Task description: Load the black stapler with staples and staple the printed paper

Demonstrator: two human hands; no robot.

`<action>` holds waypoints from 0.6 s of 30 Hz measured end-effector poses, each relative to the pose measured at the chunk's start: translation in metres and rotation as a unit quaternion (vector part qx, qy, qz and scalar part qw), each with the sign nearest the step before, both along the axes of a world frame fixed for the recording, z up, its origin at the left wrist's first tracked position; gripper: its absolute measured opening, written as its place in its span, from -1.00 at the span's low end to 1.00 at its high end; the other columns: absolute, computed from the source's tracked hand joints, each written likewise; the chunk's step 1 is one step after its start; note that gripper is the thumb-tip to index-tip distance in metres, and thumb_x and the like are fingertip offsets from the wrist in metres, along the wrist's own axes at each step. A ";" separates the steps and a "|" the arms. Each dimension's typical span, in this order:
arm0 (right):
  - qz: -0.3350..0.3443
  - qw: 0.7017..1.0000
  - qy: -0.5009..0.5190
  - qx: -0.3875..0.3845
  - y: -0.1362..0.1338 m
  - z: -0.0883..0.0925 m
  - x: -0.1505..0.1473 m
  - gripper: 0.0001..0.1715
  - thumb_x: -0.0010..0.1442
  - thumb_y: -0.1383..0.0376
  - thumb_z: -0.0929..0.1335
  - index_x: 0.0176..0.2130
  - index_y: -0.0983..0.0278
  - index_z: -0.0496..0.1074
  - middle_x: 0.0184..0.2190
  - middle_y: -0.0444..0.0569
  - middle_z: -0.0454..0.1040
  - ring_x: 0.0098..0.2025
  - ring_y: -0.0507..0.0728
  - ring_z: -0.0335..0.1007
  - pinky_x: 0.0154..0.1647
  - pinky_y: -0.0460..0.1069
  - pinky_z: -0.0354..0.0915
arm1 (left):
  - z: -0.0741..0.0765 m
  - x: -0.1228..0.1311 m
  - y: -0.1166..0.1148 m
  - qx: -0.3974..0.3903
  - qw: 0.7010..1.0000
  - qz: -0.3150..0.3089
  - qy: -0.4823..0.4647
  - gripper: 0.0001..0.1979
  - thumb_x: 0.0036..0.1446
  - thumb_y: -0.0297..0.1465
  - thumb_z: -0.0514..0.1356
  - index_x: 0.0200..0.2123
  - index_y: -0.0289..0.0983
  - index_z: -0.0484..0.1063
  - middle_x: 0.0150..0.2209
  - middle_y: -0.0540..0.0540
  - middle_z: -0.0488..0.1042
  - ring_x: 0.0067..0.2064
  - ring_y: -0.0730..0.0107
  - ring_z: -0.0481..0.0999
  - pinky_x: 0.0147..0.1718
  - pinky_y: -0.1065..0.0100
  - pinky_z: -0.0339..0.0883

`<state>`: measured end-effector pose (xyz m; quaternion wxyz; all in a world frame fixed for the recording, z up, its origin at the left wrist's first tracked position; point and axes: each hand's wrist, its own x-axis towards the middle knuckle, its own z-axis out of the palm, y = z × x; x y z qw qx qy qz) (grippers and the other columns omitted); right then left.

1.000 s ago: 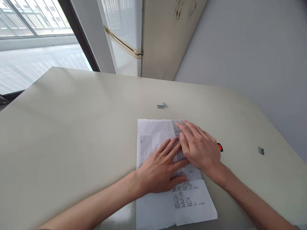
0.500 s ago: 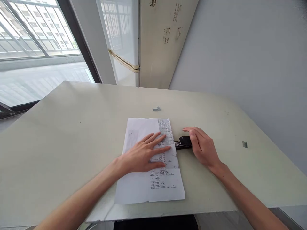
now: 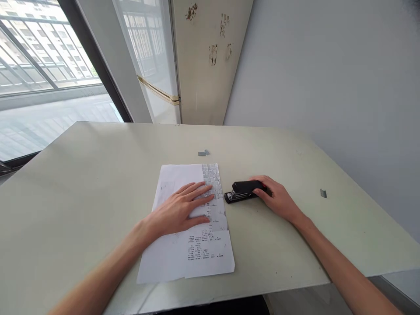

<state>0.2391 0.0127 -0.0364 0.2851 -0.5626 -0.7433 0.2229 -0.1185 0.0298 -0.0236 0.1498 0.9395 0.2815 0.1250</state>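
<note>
A black stapler [image 3: 243,188] lies on the table just right of the paper, its front end pointing left and close to the paper's edge. My right hand [image 3: 274,197] is closed around its rear part. My left hand [image 3: 183,208] lies flat with fingers spread on the printed paper [image 3: 164,258]. Many staples [image 3: 211,175] run in rows along the upper right part of the sheet. Small printed text fills part of its right half below them.
Two small grey staple strips [image 3: 202,153] lie beyond the paper, and another staple strip [image 3: 323,193] lies at the right. The pale table [image 3: 98,210] meets a grey wall [image 3: 311,65] on the right. A refrigerator [image 3: 200,87] and a window stand behind it.
The stapler has come off the paper's right edge, and its jaw now shows apart from the sheet. My right hand now grips its rear instead of pressing on top. My left hand stays flat.
</note>
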 end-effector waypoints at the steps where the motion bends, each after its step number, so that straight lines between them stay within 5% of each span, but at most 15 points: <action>1: -0.008 1.000 0.006 -0.008 0.005 0.000 0.000 -0.46 0.43 -0.16 0.26 0.04 0.14 0.52 0.03 0.03 0.60 -0.04 0.22 0.50 -0.13 0.06 0.42 | 0.000 -0.001 0.002 0.005 1.000 0.006 0.000 -0.39 0.43 0.04 0.13 0.43 -0.01 0.29 0.50 -0.02 0.16 0.53 0.04 0.12 0.48 -0.08 0.09; 5: -0.020 0.999 0.031 -0.040 0.018 -0.001 0.002 -0.43 0.38 -0.20 0.30 0.02 0.14 0.55 -0.11 -0.04 0.61 -0.20 0.17 0.44 -0.19 0.04 0.39 | 0.002 -0.008 0.010 0.017 0.999 0.028 -0.001 -0.49 0.47 -0.02 0.10 0.37 -0.02 0.38 0.46 0.00 0.27 0.49 0.08 0.21 0.45 -0.09 0.17; 13: -0.051 0.992 0.099 -0.066 0.015 0.000 0.004 -0.30 0.51 -0.17 0.09 0.05 0.13 0.60 -0.12 -0.03 0.63 -0.04 0.24 0.53 0.00 0.11 0.43 | 0.003 -0.014 0.015 0.004 0.993 0.118 -0.031 -0.35 0.46 -0.01 0.10 0.50 -0.04 0.11 0.47 -0.08 0.26 0.48 0.02 0.22 0.40 -0.10 0.26; 18: -0.078 0.988 0.114 -0.067 0.017 -0.002 0.002 -0.35 0.50 -0.15 0.14 0.09 0.14 0.57 -0.06 0.00 0.64 -0.04 0.23 0.53 0.02 0.11 0.43 | 0.000 -0.014 0.018 0.005 0.992 0.123 -0.009 -0.35 0.45 0.01 0.10 0.48 -0.07 0.17 0.45 -0.10 0.28 0.48 -0.03 0.21 0.40 -0.14 0.24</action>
